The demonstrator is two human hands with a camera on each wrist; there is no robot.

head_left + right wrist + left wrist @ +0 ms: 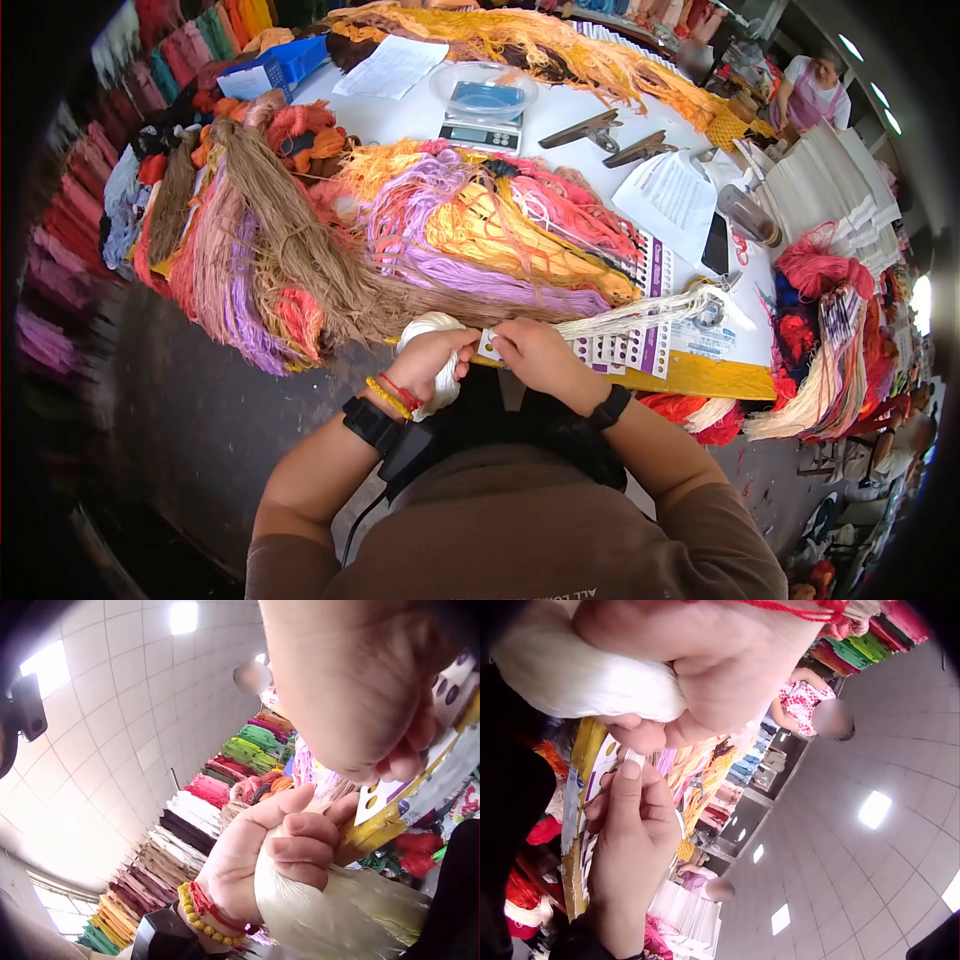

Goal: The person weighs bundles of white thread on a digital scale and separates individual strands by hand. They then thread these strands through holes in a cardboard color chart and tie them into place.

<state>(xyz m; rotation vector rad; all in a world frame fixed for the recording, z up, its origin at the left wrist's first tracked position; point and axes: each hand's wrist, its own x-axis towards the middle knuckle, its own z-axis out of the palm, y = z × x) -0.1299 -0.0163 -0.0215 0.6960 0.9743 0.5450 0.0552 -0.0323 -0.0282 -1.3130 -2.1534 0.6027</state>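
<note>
My left hand (432, 362) grips a thick skein of white thread (319, 919), its fingers curled round it and the loose length hanging below. Close beside it, my right hand (545, 356) pinches a small white bit of thread (634, 757) between thumb and forefinger. Both hands are at the table's yellow front edge (700, 374). White cards with punched holes (612, 352) and purple strips lie just right of and under the right hand. A paler bundle of cream strands (625, 322) stretches across the cards to the right.
Tangled skeins in brown (290, 235), lilac and yellow (490, 225) cover the table's left and middle. Behind them stand a scale (482, 130), a blue basket (290, 62) and black clamps (585, 130). Papers (665, 200), a phone (716, 243) and stacked white sheets (830, 195) lie right. Another person (812, 95) is beyond.
</note>
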